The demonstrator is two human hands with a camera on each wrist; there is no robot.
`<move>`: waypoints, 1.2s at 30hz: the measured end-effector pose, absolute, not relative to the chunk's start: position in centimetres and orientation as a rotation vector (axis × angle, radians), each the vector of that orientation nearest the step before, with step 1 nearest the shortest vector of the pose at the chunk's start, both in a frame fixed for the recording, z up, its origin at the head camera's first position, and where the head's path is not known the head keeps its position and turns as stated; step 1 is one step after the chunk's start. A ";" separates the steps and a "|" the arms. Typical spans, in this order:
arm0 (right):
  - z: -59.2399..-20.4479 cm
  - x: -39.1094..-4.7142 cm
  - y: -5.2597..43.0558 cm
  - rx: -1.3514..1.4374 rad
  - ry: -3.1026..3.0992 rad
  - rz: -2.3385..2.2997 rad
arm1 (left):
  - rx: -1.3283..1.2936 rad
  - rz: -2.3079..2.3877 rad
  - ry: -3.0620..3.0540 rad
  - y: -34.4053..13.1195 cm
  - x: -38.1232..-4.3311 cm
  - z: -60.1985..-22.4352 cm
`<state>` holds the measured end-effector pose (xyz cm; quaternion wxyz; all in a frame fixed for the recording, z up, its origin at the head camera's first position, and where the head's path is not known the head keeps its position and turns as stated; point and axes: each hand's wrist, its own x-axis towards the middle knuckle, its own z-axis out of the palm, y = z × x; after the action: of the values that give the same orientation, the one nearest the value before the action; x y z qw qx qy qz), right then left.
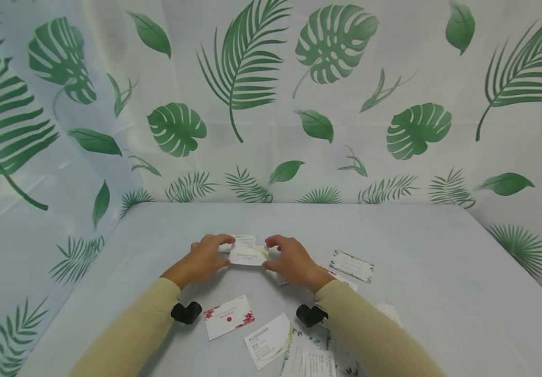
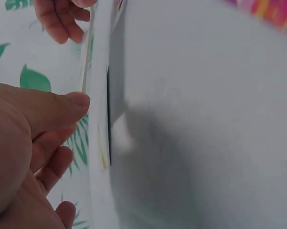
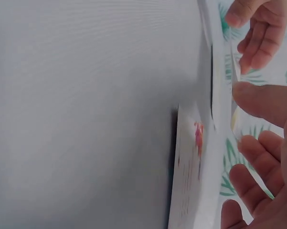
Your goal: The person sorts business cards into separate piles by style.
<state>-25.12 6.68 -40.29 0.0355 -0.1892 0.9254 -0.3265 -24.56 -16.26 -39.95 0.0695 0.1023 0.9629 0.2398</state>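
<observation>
Both hands hold a white business card (image 1: 249, 256) with a yellow-green curved edge and grey print, raised above the table. My left hand (image 1: 204, 256) pinches its left side between thumb and fingers. On the right side, my right hand (image 1: 294, 260) grips it the same way. In the left wrist view the card (image 2: 85, 62) shows edge-on by the left thumb. The right wrist view has it edge-on too, at the right thumb (image 3: 258, 98). Just behind the held card lies another printed card (image 1: 244, 240), partly covered in the head view.
A red-flowered card (image 1: 229, 318) and a yellow-edged card (image 1: 268, 340) lie nearer on the table (image 1: 167, 220). Several leaf-bordered cards overlap by the right forearm, partly hidden by it. One leaf-bordered card (image 1: 352, 266) lies beyond the right wrist. Leaf-printed cloth (image 1: 271, 120) hangs behind.
</observation>
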 end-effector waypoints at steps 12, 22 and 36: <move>-40.8 -27.5 3.9 -0.461 2.777 -0.958 | 0.341 0.683 2.904 -18.3 -27.2 -40.6; -41.3 -29.1 3.1 -0.449 2.780 -0.944 | 0.300 0.673 2.923 -18.8 -28.3 -41.4; -41.7 -29.5 2.7 -0.430 2.820 -0.820 | 0.218 0.661 2.901 -18.9 -28.6 -41.4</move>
<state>-29.49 2.69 -41.72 0.0866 -0.1444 0.9465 -0.2752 -28.58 -18.93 -41.42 0.0792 0.0730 0.9693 0.2211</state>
